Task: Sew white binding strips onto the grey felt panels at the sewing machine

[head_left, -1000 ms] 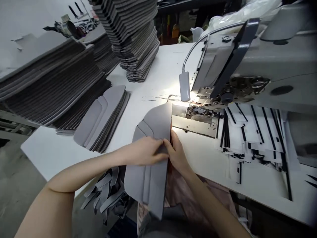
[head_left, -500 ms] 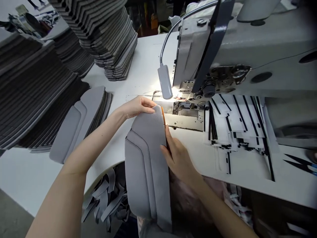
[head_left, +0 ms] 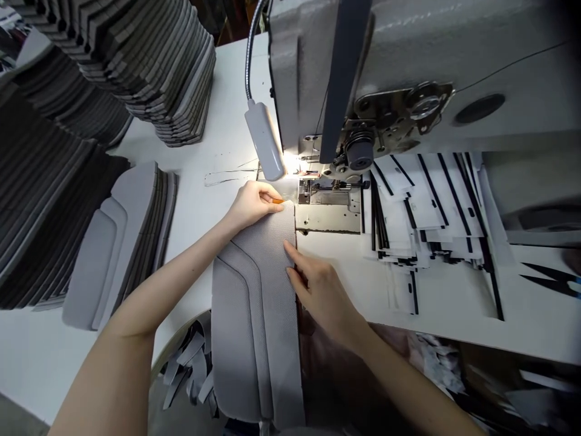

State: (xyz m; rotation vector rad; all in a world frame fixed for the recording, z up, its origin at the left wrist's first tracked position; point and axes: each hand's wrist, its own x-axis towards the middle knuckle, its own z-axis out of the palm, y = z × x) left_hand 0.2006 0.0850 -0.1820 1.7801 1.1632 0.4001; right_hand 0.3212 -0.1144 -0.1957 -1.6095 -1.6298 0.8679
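Note:
A grey padded fabric panel [head_left: 276,290] with curved seams hangs over the table's front edge, its upper end lying by the sewing machine's metal plate [head_left: 327,218]. My left hand [head_left: 254,204] is closed in a pinch on the panel's top edge. A small orange piece [head_left: 278,200] shows at those fingertips. My right hand [head_left: 324,290] grips the panel's right edge, index finger and thumb on its face; the other fingers are partly hidden beneath. The sewing machine [head_left: 408,72] stands just beyond the panel, its needle area lit by a small lamp [head_left: 265,142].
Tall stacks of grey panels [head_left: 149,66] stand at the left, with a shorter pile [head_left: 109,236] nearer. White sheets with black strips [head_left: 422,212] lie right of the plate. Scissors [head_left: 551,280] rest at far right. Grey fabric scraps [head_left: 190,363] hang below the table edge.
The view has shifted closer and to the right. The orange piece, earlier along the panel's right edge, now lies at the top by my left fingers. My right index finger has moved onto the panel's face.

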